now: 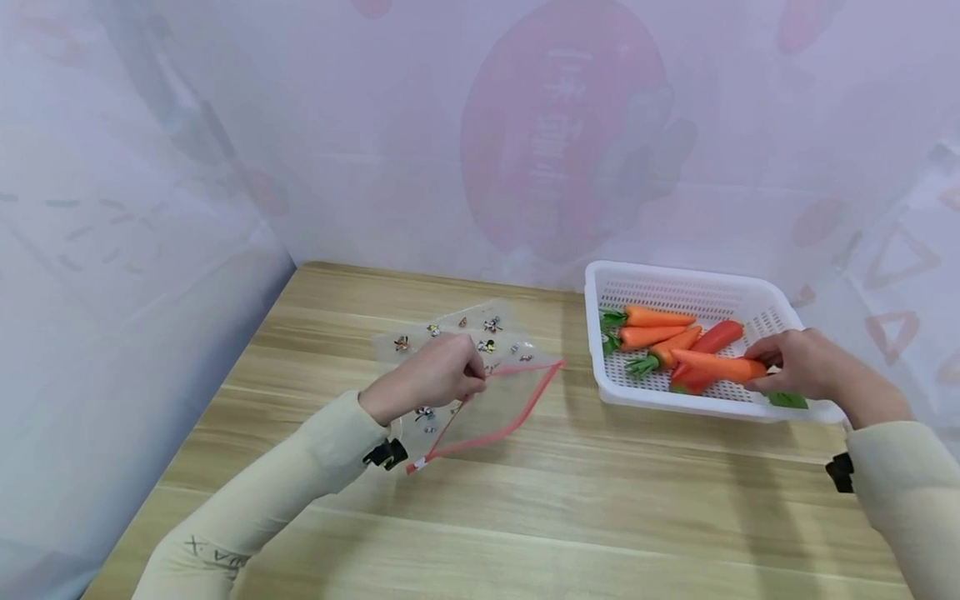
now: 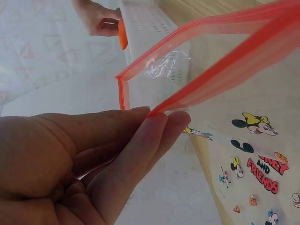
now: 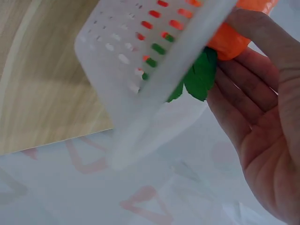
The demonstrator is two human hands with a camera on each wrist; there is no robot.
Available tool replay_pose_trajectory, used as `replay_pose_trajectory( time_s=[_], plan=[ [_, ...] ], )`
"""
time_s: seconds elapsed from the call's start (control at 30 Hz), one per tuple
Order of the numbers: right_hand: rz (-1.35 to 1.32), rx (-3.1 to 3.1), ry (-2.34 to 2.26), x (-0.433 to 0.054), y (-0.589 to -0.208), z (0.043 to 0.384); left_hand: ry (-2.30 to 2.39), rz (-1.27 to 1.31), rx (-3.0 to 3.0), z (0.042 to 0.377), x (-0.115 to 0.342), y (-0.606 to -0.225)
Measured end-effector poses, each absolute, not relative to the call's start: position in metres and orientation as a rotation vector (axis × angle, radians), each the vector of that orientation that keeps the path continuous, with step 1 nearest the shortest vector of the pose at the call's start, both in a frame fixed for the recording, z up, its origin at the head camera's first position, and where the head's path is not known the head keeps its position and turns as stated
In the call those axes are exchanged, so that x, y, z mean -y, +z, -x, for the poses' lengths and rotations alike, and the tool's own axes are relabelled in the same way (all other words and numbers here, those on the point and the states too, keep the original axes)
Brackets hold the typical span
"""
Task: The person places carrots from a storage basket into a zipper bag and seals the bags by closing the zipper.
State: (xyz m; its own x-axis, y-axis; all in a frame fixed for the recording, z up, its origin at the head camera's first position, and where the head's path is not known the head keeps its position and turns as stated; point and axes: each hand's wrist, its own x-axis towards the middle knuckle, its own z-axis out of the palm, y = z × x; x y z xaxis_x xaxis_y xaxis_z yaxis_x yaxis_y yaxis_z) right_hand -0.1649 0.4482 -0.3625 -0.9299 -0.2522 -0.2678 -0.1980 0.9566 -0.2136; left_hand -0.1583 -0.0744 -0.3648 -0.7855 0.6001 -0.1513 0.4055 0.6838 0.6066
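My left hand (image 1: 447, 368) pinches the upper edge of a clear zip bag (image 1: 408, 343) printed with small cartoon figures. Its red zip strip (image 1: 534, 398) stands parted, so the mouth gapes toward the right. In the left wrist view, thumb and fingertips (image 2: 157, 123) meet on that red strip (image 2: 220, 70). Over the white basket's right side, my right hand (image 1: 806, 364) grips an orange carrot (image 1: 712, 366) by its thick end. The carrot lies across others, its tip pointing left. Green leaves (image 3: 199, 77) show beneath the held end in the right wrist view.
The white perforated basket (image 1: 675, 403) holds several orange carrots (image 1: 660, 317) with green tops and a red, tapered vegetable (image 1: 718, 336). It stands at the back right of the wooden table (image 1: 525, 533). Printed white sheets (image 1: 375, 150) wall in the back and sides.
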Motion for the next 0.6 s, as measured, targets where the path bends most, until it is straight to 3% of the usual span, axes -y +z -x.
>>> replay_pose_trajectory(
  time_s=[0.6],
  plan=[
    [0.512, -2.866, -0.263, -0.393, -0.322, 0.142, 0.737, -0.797, -2.585, 0.161, 0.066, -0.362]
  ],
)
